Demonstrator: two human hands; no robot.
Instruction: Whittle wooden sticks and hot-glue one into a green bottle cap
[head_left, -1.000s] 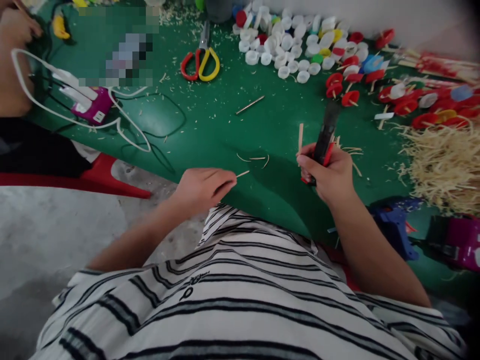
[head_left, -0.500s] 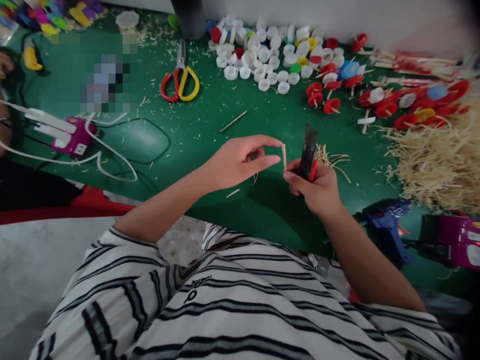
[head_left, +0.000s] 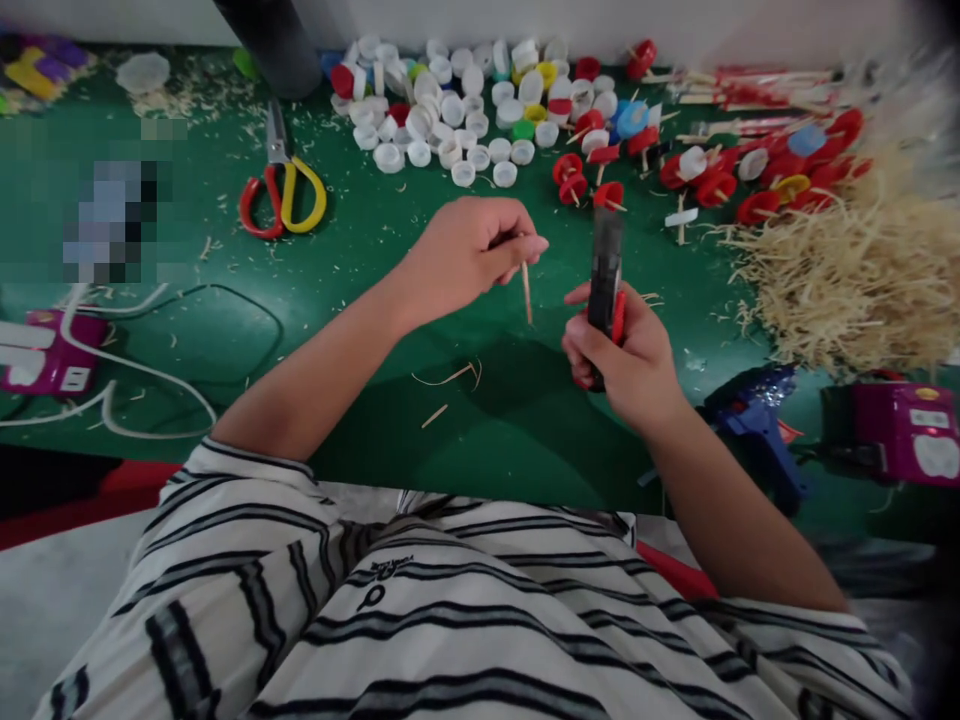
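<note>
My left hand (head_left: pixel 465 252) pinches a short thin wooden stick (head_left: pixel 527 291) by its top end, and the stick hangs down above the green table (head_left: pixel 360 270). My right hand (head_left: pixel 622 360) grips a black and red utility knife (head_left: pixel 604 275) held upright, a little to the right of the stick. The stick and the knife are apart. Loose wood slivers (head_left: pixel 450 378) lie on the table below my hands.
Red and yellow scissors (head_left: pixel 281 190) lie at the back left. Several white and coloured bottle caps (head_left: pixel 465 100) and red caps on sticks (head_left: pixel 750 185) fill the back. A heap of wood shavings (head_left: pixel 847 280) sits right, with a blue glue gun (head_left: pixel 750 420) and purple box (head_left: pixel 900 430) nearer.
My left hand came up from the table edge and took the stick from my right hand, then lifted it away to the left. The view shifted to the right.
</note>
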